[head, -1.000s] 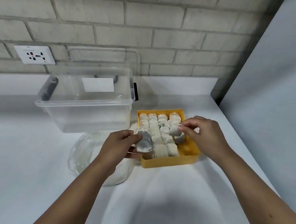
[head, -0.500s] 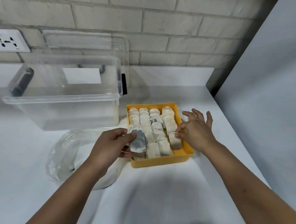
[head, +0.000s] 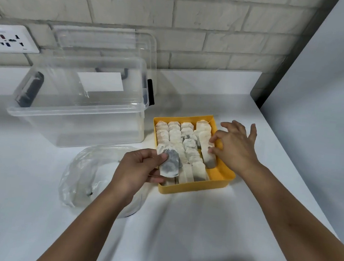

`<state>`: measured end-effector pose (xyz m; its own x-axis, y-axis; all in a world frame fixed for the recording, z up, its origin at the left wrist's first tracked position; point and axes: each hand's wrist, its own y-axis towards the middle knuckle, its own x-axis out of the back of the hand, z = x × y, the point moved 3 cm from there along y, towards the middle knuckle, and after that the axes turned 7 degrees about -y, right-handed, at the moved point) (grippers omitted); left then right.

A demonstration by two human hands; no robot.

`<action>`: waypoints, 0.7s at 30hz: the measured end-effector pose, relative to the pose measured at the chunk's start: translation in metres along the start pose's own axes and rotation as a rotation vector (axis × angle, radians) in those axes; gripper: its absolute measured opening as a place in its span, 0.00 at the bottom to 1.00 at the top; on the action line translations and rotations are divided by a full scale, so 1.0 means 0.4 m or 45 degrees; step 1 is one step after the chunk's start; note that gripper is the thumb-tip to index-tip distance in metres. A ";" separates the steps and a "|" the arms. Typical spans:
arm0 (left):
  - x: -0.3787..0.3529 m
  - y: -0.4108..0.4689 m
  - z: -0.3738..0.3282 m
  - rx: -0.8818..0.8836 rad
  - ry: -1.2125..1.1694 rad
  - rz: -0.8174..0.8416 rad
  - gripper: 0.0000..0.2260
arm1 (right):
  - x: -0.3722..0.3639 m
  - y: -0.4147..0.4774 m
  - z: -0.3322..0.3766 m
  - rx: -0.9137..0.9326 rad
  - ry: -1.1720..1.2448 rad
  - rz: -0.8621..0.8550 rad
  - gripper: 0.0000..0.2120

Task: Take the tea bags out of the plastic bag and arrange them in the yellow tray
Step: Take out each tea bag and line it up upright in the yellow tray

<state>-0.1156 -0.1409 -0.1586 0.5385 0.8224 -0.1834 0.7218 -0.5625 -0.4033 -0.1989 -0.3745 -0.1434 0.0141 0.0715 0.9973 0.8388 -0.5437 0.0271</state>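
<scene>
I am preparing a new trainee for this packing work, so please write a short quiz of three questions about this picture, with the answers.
1. True or false: the left hand holds a grey-stained paper tea bag over the near left part of the square yellow plastic tray.
2. Where does the crumpled clear plastic bag lie? A) in the tray; B) on the white table, left of the tray; C) in the left hand.
3. Fill in: the right hand touches tea bags in the tray's ___ row.
Key: 1 true; 2 B; 3 rightmost.
</scene>
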 end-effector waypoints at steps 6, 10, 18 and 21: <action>-0.021 -0.004 -0.004 -0.042 -0.046 -0.012 0.08 | 0.098 -0.103 0.125 0.247 0.786 -0.263 0.06; -0.027 -0.008 -0.007 -0.048 -0.084 -0.023 0.08 | 0.090 -0.125 0.150 0.191 0.898 -0.157 0.09; -0.016 -0.016 -0.011 -0.011 -0.123 -0.029 0.06 | 0.108 -0.122 0.104 0.101 1.055 -0.271 0.05; -0.006 -0.016 -0.014 -0.012 -0.118 -0.033 0.07 | 0.130 -0.108 0.027 0.017 0.964 -0.284 0.05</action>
<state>-0.1190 -0.1398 -0.1504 0.4770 0.8410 -0.2554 0.7392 -0.5411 -0.4010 -0.2285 -0.3381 -0.0933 -0.5254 -0.4138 0.7435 0.7850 -0.5729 0.2360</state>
